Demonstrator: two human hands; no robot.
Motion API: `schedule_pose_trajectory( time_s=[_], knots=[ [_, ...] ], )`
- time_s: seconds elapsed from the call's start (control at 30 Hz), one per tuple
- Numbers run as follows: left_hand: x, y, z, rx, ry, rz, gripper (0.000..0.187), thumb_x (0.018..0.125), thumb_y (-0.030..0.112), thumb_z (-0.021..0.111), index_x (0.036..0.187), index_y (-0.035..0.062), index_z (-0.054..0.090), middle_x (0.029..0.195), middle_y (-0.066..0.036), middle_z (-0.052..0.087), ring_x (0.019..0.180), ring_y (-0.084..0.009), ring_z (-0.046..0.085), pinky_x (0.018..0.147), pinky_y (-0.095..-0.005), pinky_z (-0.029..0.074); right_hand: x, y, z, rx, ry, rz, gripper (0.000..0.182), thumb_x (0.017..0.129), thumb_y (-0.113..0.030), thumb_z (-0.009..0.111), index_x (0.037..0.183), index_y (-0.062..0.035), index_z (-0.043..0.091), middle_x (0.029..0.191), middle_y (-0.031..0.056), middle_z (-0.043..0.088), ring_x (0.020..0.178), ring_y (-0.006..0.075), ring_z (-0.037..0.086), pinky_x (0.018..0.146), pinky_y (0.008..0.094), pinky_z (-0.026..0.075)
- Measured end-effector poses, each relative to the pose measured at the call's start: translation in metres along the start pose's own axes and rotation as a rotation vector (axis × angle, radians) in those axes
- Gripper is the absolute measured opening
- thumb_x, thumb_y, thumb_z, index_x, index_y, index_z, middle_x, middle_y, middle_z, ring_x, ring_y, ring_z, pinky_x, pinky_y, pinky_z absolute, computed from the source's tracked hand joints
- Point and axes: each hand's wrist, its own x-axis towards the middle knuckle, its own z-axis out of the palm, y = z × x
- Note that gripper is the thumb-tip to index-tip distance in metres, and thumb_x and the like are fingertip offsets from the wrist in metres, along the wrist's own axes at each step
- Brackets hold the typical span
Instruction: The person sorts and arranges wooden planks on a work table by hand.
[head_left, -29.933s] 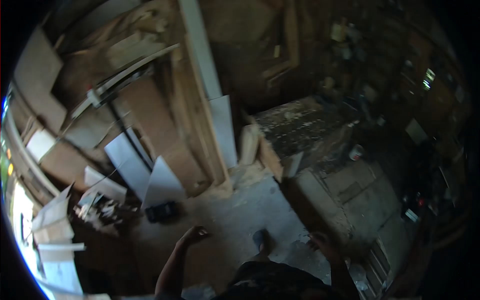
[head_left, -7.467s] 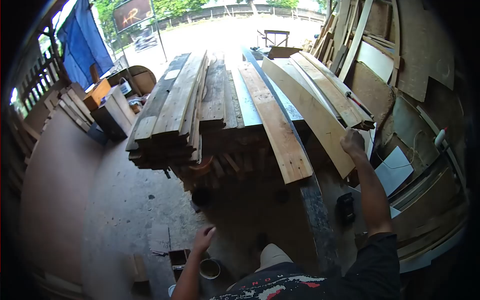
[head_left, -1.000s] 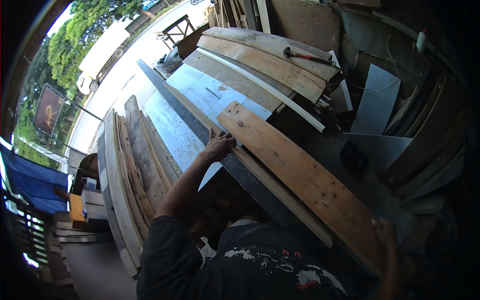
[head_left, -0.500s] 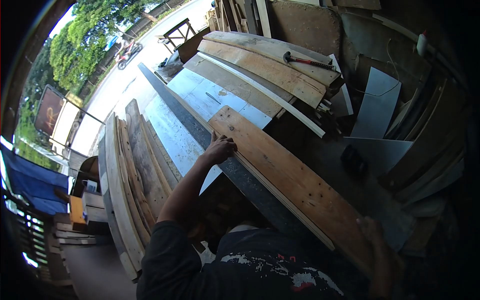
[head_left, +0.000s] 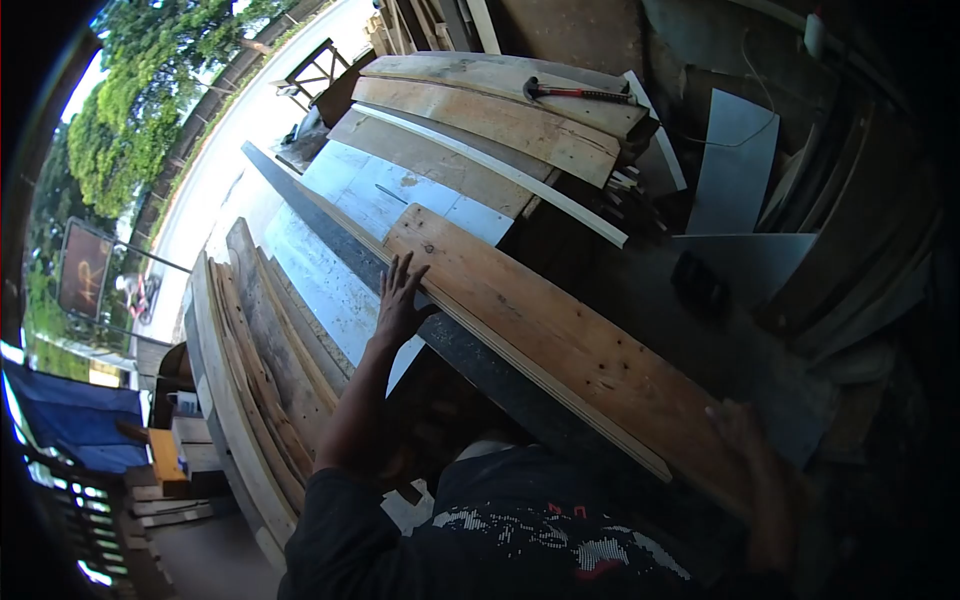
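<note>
While the right hand (head_left: 742,438) stays by the near end of the brown plank (head_left: 560,325) in the head view, the left hand (head_left: 402,305) has changed shape: its fingers, bent in a half second ago, are now spread and raised, the tips against or just beside the plank's left edge. It sits near the middle of the frame, well apart from the other hand. The right hand lies in the dim lower right, at the plank's right edge; the light is too poor to show whether it is clamped there.

The brown plank slants from the centre of the frame to the lower right, dark holes showing in its face. Its far end sits nearer the dark beam (head_left: 330,230) than it did one second ago, and its left side runs along a pale layered edge (head_left: 560,392). With the left fingers loosened, the plank's placing probably depends more on the right hand and on whatever bears it from below.

At the top of the frame, a hammer (head_left: 580,94) lies on a stack of boards (head_left: 490,125), as it did earlier.
</note>
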Motion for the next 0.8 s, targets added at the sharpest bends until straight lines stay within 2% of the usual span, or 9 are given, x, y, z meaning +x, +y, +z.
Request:
schedule_pose_trajectory(
  time_s=[0.07, 0.13, 0.43, 0.57, 0.67, 0.8],
  knots=[
    [-0.004, -0.006, 0.008, -0.013, 0.003, -0.019, 0.087, 0.067, 0.024, 0.084, 0.142, 0.0212, 0.041, 0.158, -0.008, 0.020, 0.147, -0.0343, 0.010, 0.116, -0.0583, 0.014, 0.002, 0.000, 0.001, 0.008, -0.028, 0.013, 0.054, 0.091, -0.051, 0.056, 0.086, 0.0023, 0.063, 0.087, 0.0278, 0.064, 0.086, 0.0465, 0.062, 0.074, 0.0489, 0.049],
    [-0.003, -0.004, 0.009, -0.014, 0.003, -0.033, 0.090, 0.067, 0.024, 0.084, 0.145, 0.0217, 0.039, 0.159, -0.007, 0.018, 0.148, -0.0341, 0.008, 0.116, -0.0583, 0.015, 0.004, -0.006, -0.003, 0.031, -0.017, 0.009, 0.052, 0.091, -0.048, 0.057, 0.083, 0.0027, 0.061, 0.086, 0.0282, 0.064, 0.085, 0.0466, 0.061, 0.071, 0.0489, 0.049],
    [0.003, -0.010, -0.001, -0.047, -0.069, -0.006, 0.082, 0.070, 0.025, 0.083, 0.142, 0.0204, 0.044, 0.158, -0.008, 0.022, 0.147, -0.0349, 0.010, 0.116, -0.0573, 0.015, 0.019, -0.012, -0.002, 0.128, -0.141, 0.105, 0.063, 0.091, -0.058, 0.051, 0.087, 0.0032, 0.065, 0.088, 0.0267, 0.065, 0.091, 0.0455, 0.061, 0.077, 0.0474, 0.048],
    [0.005, -0.010, -0.004, -0.049, -0.096, -0.012, 0.081, 0.070, 0.025, 0.083, 0.141, 0.0202, 0.045, 0.158, -0.008, 0.022, 0.147, -0.0347, 0.010, 0.117, -0.0539, 0.017, 0.026, -0.005, 0.007, 0.125, -0.166, 0.127, 0.066, 0.091, -0.060, 0.048, 0.088, 0.0034, 0.065, 0.090, 0.0268, 0.065, 0.094, 0.0451, 0.061, 0.078, 0.0479, 0.047],
    [0.006, -0.008, -0.004, -0.058, -0.101, -0.010, 0.080, 0.070, 0.023, 0.083, 0.141, 0.0200, 0.046, 0.158, -0.009, 0.022, 0.147, -0.0345, 0.010, 0.118, -0.0495, 0.021, 0.027, -0.002, 0.017, 0.134, -0.061, 0.085, 0.064, 0.091, -0.058, 0.050, 0.085, 0.0042, 0.065, 0.087, 0.0271, 0.065, 0.091, 0.0460, 0.061, 0.076, 0.0481, 0.048],
    [0.005, -0.010, -0.003, -0.068, -0.102, -0.011, 0.080, 0.070, 0.022, 0.083, 0.140, 0.0197, 0.046, 0.157, -0.008, 0.022, 0.147, -0.0346, 0.010, 0.118, -0.0493, 0.023, 0.022, -0.020, 0.006, 0.112, 0.039, 0.010, 0.059, 0.091, -0.053, 0.055, 0.080, 0.0046, 0.064, 0.081, 0.0272, 0.064, 0.083, 0.0469, 0.062, 0.069, 0.0485, 0.049]
  ],
)
